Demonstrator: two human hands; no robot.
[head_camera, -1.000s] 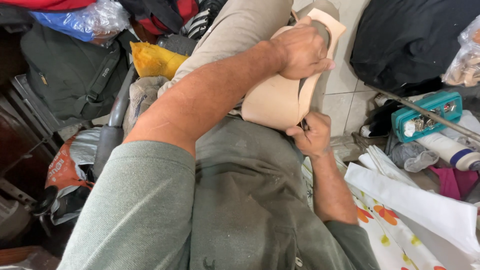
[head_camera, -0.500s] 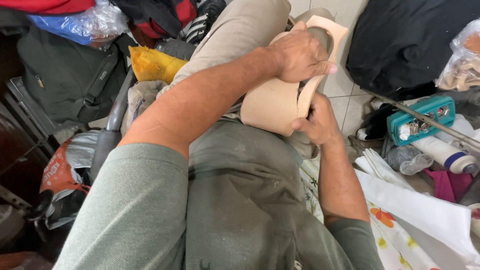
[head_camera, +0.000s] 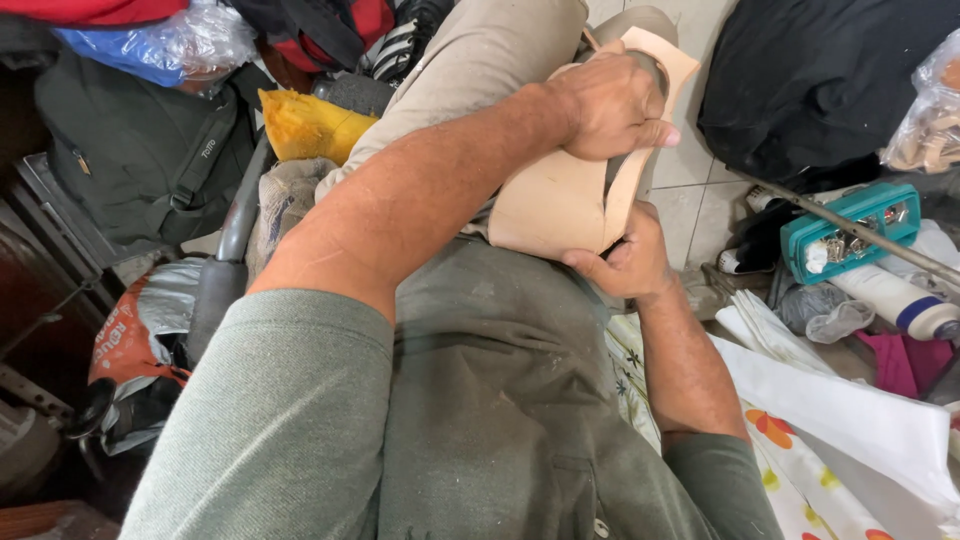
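Taking the tan, curved piece of stiff leather (head_camera: 555, 205) on our lap as the landmark, the biggest thing near it is the black cloth bundle (head_camera: 820, 80), lying well off to its right on the pale tiled floor (head_camera: 690, 190). Below that bundle sits the teal plastic box of small metal parts (head_camera: 850, 235), with a grey metal rod (head_camera: 850, 235) crossing over it. Our left hand (head_camera: 610, 105) clamps down over the leather's upper edge, fingers curled tight around it. Our right hand (head_camera: 625, 262) pinches its lower edge; we cannot tell whether it holds a tool. Should the left grip slacken, we judge the springy leather could slip off our knee.
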